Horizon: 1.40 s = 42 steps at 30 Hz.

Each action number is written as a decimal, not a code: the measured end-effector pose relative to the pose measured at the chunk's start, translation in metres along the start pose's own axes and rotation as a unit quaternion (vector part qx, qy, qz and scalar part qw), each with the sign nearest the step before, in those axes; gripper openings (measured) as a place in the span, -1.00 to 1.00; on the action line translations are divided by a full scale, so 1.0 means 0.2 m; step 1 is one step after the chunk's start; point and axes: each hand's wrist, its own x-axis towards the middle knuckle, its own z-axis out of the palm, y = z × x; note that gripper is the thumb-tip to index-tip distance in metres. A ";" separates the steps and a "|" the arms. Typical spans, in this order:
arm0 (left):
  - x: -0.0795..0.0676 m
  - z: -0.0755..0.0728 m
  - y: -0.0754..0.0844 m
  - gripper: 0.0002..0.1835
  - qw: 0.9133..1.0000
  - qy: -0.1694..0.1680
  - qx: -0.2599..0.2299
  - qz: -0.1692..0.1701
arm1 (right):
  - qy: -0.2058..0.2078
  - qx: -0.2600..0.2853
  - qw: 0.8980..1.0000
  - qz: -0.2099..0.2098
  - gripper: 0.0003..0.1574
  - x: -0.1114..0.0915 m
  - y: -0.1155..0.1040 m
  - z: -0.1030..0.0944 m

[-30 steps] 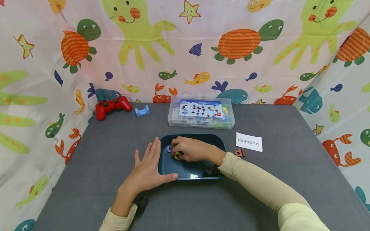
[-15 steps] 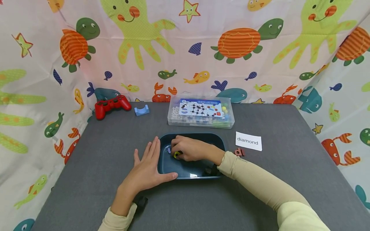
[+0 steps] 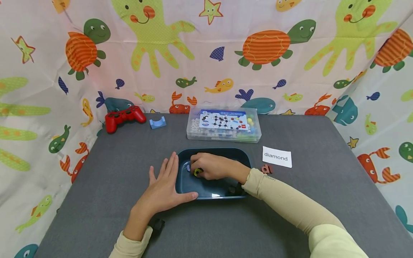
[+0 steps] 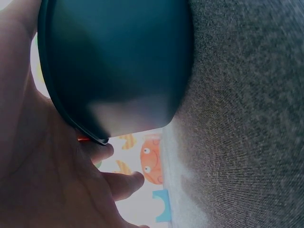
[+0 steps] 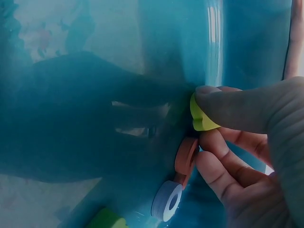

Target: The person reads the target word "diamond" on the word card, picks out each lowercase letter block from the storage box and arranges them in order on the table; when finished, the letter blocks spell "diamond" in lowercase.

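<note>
In the head view my right hand (image 3: 211, 166) reaches down into a dark blue tray (image 3: 213, 198). Its thumb and fingers pinch a yellow-green letter piece (image 5: 202, 116), partly covered by the thumb. Just below the fingertips in the right wrist view lie a brownish-red letter (image 5: 186, 156) and a lavender letter (image 5: 166, 201). A green piece (image 5: 107, 219) shows at the bottom edge. My left hand (image 3: 162, 190) rests against the tray's left end, fingers straight and thumb spread along the near rim. The tray wall (image 4: 118, 61) fills much of the left wrist view.
Right of the tray are brownish-red letters (image 3: 266, 169) and a white card (image 3: 276, 157) reading "diamond". Behind stands a clear plastic box (image 3: 224, 135) of small parts. A red game controller (image 3: 125, 118) and a light-blue curved piece (image 3: 157, 123) lie at the back left.
The lavender letter shows less beside my right fingers than a second ago. Both hands have otherwise hardly moved; the head view has shifted slightly.
</note>
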 end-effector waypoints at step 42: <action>-0.01 0.00 0.01 0.49 1.000 0.005 0.012 -0.006 | 0.087 0.076 0.993 0.031 -0.78 -0.14 -0.04 -0.12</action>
